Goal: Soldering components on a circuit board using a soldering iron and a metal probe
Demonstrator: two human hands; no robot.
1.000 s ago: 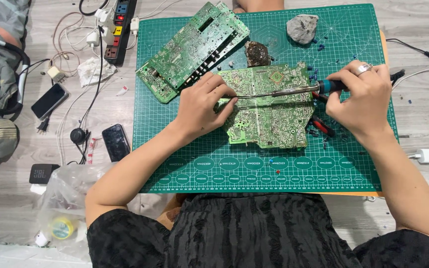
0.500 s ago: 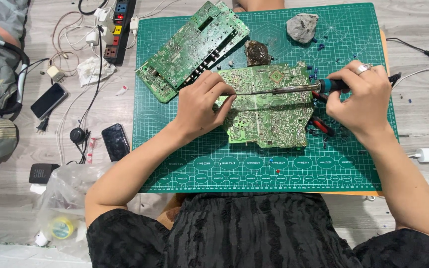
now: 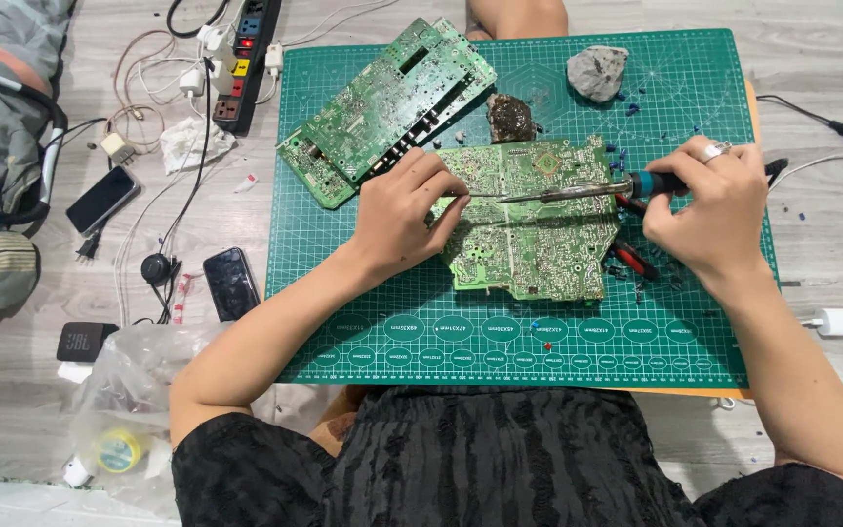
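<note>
Little is changing since the earlier frames: both hands are staying on the same board, the iron's shaft shifting only slightly.

Left margin, floor: power strip [image 3: 246,54] with cables, two dark phones [image 3: 231,281], clear plastic bag [image 3: 129,400].

Green cutting mat [image 3: 539,342]: carrying everything that follows.

Upper left of mat: spare circuit board [image 3: 387,107], lying tilted, untouched.

Left hand [image 3: 397,210]: fingers curling down onto the left edge of the worked circuit board [image 3: 529,234], pinning it flat at mat centre.

Soldering iron [image 3: 578,190]: long axis running nearly level, left to right across the board's upper half; tip pointing left, ending just beside the left fingertips [image 3: 456,190]. Exact contact point with the board is too small to tell.

Right hand [image 3: 709,210]: wearing a ring, fingers closing around the iron's teal handle at the board's right edge, so this hand is steering the tip toward the left hand.

Upper right of mat: grey stone-like lump [image 3: 597,73]. Red-handled tool [image 3: 631,259] lying just below the right hand.
</note>
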